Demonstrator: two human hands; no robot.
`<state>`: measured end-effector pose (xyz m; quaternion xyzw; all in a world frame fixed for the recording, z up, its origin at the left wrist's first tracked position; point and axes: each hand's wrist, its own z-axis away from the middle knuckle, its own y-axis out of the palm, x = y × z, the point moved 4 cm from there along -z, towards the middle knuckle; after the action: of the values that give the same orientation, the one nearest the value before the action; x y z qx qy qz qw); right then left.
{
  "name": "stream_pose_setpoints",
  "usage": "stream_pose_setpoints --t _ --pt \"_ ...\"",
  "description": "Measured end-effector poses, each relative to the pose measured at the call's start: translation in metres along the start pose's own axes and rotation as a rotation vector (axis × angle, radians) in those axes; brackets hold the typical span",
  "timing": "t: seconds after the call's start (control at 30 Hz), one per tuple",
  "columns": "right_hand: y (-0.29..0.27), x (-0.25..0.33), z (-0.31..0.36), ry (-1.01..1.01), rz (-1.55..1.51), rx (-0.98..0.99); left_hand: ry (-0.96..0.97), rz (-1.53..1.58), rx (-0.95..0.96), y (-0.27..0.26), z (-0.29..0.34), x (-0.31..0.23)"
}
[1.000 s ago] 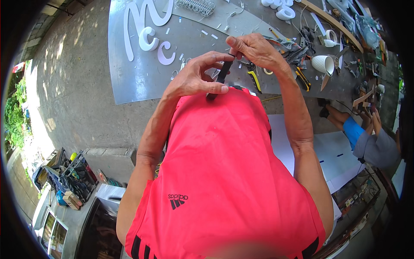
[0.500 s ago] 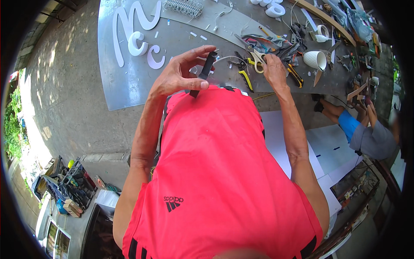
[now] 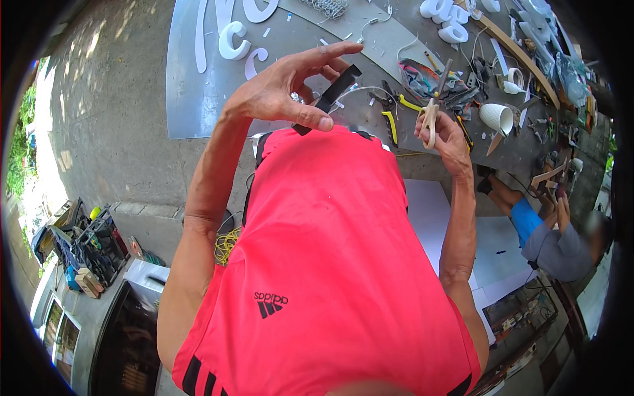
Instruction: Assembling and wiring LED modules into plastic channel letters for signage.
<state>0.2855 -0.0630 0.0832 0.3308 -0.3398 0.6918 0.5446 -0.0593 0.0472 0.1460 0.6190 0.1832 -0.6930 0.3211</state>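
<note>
My left hand (image 3: 281, 86) pinches a narrow black strip (image 3: 338, 90), bent at its ends, between thumb and fingers just above the table's near edge. In my right hand (image 3: 453, 146) is a pair of scissors (image 3: 430, 121) with cream handles. The grey blades point away from me; whether they are apart is hard to see. Beside the scissors on the table lie yellow-handled pliers (image 3: 392, 127). A crumpled grey cloth bundle (image 3: 422, 78) with coloured patches sits just beyond them.
White cut-out letters (image 3: 232, 41) lie on a metal sheet (image 3: 181, 99) at the far left. A white textured cup (image 3: 494, 117) lies tipped at the right, near a long wooden strip (image 3: 522, 53). Another person (image 3: 561, 228) sits at the far right. Yellow cord (image 3: 226, 247) hangs by my left arm.
My right hand has picked the scissors up off the table and drawn them nearer. The left hand still holds the black strip. The whole view has shifted a little.
</note>
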Motion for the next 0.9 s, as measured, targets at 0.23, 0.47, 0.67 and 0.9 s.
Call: stream_pose_setpoints --t 0.23,0.47,0.67,0.9 --pt "0.045 0.043 0.038 -0.124 -0.024 0.319 0.063 -0.014 0.017 -0.001 -0.002 -0.010" --pt "0.059 0.054 0.035 -0.205 0.200 0.409 0.015 0.005 0.054 -0.001 0.000 -0.013" --pt "0.069 0.060 0.029 -0.201 0.125 0.401 0.020 0.051 0.083 0.004 0.000 -0.012" --pt "0.074 0.066 0.021 -0.235 0.199 0.397 0.011 0.081 0.121 0.008 0.000 -0.010"
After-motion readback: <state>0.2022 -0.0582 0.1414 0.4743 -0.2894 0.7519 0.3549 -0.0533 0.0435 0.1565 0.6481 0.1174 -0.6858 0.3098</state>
